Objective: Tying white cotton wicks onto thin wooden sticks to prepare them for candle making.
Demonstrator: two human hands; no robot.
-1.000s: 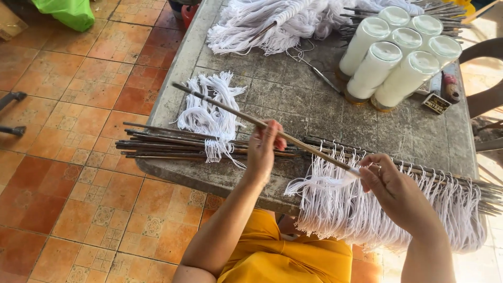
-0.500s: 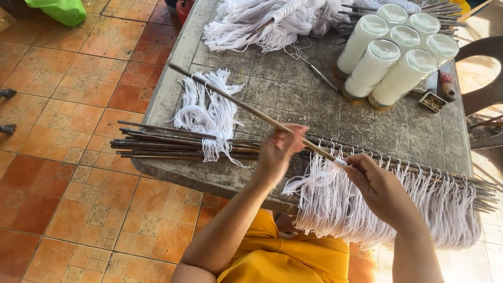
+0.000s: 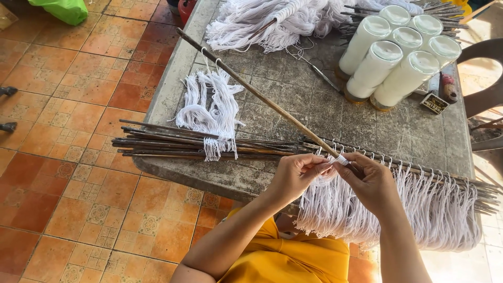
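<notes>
A long thin brown stick [image 3: 251, 89] slants from the table's far left down to my hands. My left hand [image 3: 297, 174] pinches white string loops at the stick's near end. My right hand [image 3: 371, 181] grips that same end of the stick, with a white loop [image 3: 341, 159] wrapped on it. Below my hands hangs a fringe of white strings [image 3: 398, 209] threaded on a bundle of sticks that lies along the table's near edge.
A pile of dark sticks [image 3: 173, 144] lies at the grey table's [image 3: 293, 99] left front with loose white strings [image 3: 209, 105] over it. Several white candles in glass jars [image 3: 398, 57] stand at the back right. More string [image 3: 272, 21], scissors [image 3: 319, 73], and a brown chair [image 3: 484, 78] are beyond.
My left hand slid down the stick to its near end beside my right hand. The stick's far tip swung up and away across the table.
</notes>
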